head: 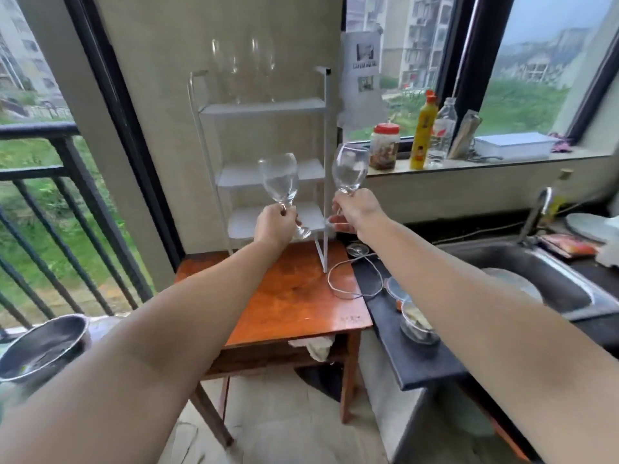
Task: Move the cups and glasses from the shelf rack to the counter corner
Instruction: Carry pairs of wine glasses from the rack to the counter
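Below both hands stands a worn orange wooden desk (pixel 294 296) carrying a white shelf rack (pixel 264 172), wedged between a railed balcony window and a dark counter (pixel 408 356) with a steel sink (pixel 536 279). The left hand (pixel 274 226) grips one wine glass (pixel 279 180) by its stem, the right hand (pixel 355 212) another wine glass (pixel 350 170), both held upright before the rack's lower shelves; tall glasses (pixel 244 68) stand on top. Labels on the sill's yellow bottle (pixel 423 132) and jar (pixel 385 145) are unreadable.

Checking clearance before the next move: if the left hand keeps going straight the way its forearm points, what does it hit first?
Most likely the white shelf rack: the left hand, gripping a wine glass by the stem, sits right in front of its lower shelves. Depth is unclear from this single view.
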`<state>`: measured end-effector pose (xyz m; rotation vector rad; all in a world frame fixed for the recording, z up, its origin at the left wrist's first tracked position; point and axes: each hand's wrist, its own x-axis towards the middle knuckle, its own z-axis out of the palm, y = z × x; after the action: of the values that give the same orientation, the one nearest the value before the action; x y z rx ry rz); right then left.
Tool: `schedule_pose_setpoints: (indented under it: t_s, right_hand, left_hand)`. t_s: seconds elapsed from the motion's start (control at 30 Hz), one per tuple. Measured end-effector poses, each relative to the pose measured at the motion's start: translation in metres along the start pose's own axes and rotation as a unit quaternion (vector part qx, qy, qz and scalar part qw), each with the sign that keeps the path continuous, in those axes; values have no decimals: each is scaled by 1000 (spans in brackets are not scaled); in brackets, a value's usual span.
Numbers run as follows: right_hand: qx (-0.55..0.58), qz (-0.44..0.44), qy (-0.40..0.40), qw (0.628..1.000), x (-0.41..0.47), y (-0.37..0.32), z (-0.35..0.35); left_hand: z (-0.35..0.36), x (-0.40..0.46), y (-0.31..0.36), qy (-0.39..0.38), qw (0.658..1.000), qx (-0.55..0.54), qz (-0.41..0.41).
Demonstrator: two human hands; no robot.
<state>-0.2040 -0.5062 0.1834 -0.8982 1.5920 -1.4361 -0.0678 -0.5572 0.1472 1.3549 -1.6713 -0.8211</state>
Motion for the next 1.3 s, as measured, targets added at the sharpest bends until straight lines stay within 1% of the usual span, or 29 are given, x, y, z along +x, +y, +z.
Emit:
schedule_pose_setpoints:
  t_s: [0.1,0.2,0.3,0.4,0.5,0.57,0.63,0.7,0.8,0.9,1.03,1.1,1.17,1.23,1.3]
  right_hand:
    - [10,42,30,999,-17,45,-33]
    - [27,73,70,995,-40,82,-78]
    - [31,110,123,986,-65,121,-138]
    - [23,148,179,972,-99,159,-215]
    - [65,180,234,953,-145,189,-296]
    - [77,196,262,942,-175,207,-346]
    - [85,199,300,929,-211,223,-402]
    - [89,212,335,914,-239,238,-448]
    - [115,230,394,882,-292,259,-522]
    - [134,242,449,850,-340,277,-583]
    - [164,248,514,805,-387,295,-635]
    - [184,251,549,775,-411,309,-666]
    - [193,258,559,764,-420,316,-677]
    - [200,257,584,743,-430,321,-702]
    - [217,247,611,720,-437,326,-727]
  left_hand:
    - [42,-33,-9,-55,998,7,-23]
    - [90,-61,-14,-104,994,16,-17]
    - [148,-102,-6,-168,985,16,-27]
    - [215,-156,9,-250,967,9,-40]
    - [281,-220,29,-327,944,7,-54]
    - [320,-262,42,-365,929,0,-59]
    - [367,-311,62,-413,910,-1,-46]
    - [402,-351,81,-446,895,3,-30]
    - [461,-420,113,-504,864,-2,-17]
    - [508,-479,139,-555,832,20,7]
    - [550,-532,163,-606,795,31,25]
    - [581,-563,176,-642,764,45,37]
    - [592,-571,181,-657,750,56,44]
    - [619,-590,194,-681,726,63,71]
    - [645,-608,211,-709,694,75,98]
